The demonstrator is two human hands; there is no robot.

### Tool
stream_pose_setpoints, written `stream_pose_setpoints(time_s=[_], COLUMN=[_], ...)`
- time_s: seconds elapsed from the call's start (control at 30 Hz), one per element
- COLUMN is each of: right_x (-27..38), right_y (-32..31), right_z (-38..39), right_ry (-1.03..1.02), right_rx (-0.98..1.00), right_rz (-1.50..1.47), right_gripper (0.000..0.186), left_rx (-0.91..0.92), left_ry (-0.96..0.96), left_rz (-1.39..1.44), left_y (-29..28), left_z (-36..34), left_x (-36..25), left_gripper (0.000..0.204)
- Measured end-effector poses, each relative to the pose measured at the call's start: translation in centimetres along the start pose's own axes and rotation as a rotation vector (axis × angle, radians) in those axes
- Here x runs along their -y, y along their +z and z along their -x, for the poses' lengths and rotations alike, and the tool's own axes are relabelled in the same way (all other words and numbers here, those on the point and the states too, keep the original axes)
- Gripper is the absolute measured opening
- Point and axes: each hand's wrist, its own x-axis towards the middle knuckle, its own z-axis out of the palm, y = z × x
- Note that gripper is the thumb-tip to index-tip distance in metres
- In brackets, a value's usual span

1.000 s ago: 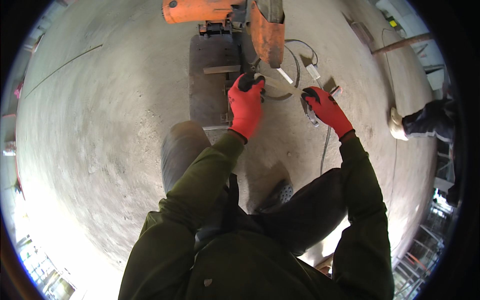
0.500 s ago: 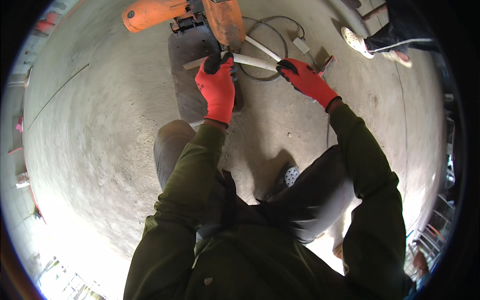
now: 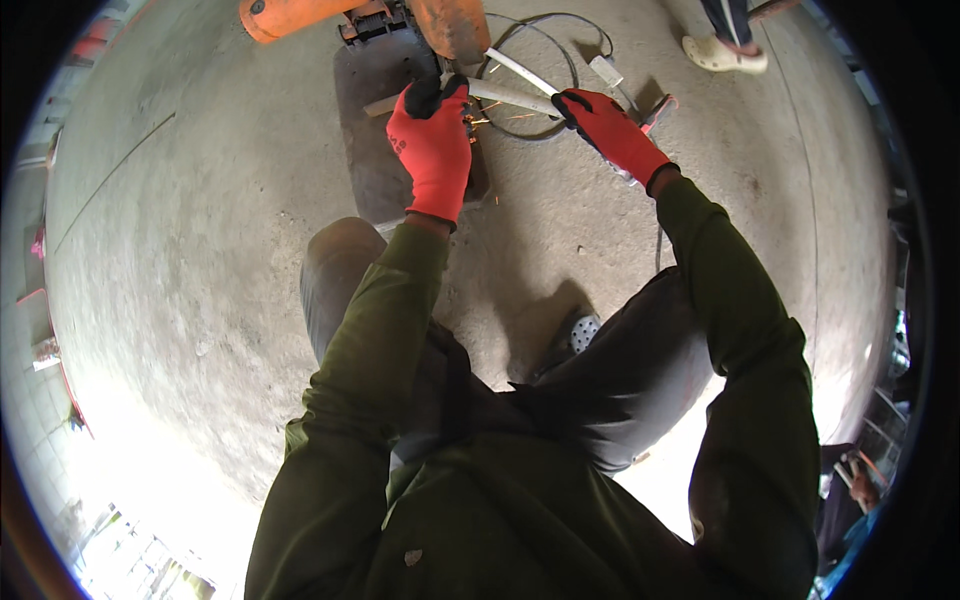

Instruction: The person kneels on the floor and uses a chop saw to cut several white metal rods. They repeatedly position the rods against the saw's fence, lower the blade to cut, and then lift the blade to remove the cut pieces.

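Observation:
My left hand [image 3: 432,150], in a red glove with black fingertips, is closed on a pale metal bar [image 3: 515,96] beside the orange cut-off machine [image 3: 450,28]. Small orange sparks show just right of that hand. Farther right, my right hand [image 3: 612,132], gloved alike, grips the bar's other end. A second pale bar [image 3: 522,70] slants from the machine down to the same fingers, and the two meet in a V there; whether they are joined is hidden by the glove. Under the left hand lies the machine's dark base plate [image 3: 375,140]. The machine's top is cut off by the frame.
A black cable [image 3: 575,62] loops on the concrete floor behind the bars, near a small white box [image 3: 606,70]. A red-ended tool [image 3: 660,112] lies beyond my right hand. Another person's cream clog [image 3: 722,55] is at the far right. A thin rod [image 3: 115,185] lies left.
Sparks have appeared by my left hand. The other person's legs at the far right have shifted, with one clog now in view. Both my hands keep their hold, slightly higher in the picture.

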Motion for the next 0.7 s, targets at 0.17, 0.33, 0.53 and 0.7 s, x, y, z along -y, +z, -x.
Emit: stream_pose_setpoints(time_s=[0.17, 0.33, 0.53, 0.7], right_x=[-1.7, -1.7, -4.9, -3.6], right_y=[0.3, 1.1, 2.4, 3.1], right_z=[-0.1, -0.5, -1.6, -1.8], right_ry=[-0.145, -0.059, -0.104, 0.009], right_rx=[-0.044, -0.023, -0.037, -0.031], right_rz=[0.098, 0.010, -0.073, -0.183], right_gripper=[0.047, 0.048, 0.047, 0.042], left_rx=[0.013, -0.001, 0.012, 0.009], left_ry=[0.013, 0.039, 0.091, 0.012], left_rz=[-0.030, -0.046, -0.080, -0.088], left_y=[0.1, -0.2, 0.3, -0.3], left_z=[-0.2, -0.7, -0.3, -0.8], left_x=[0.5, 1.3, 0.8, 1.4], left_gripper=[0.028, 0.029, 0.027, 0.026])
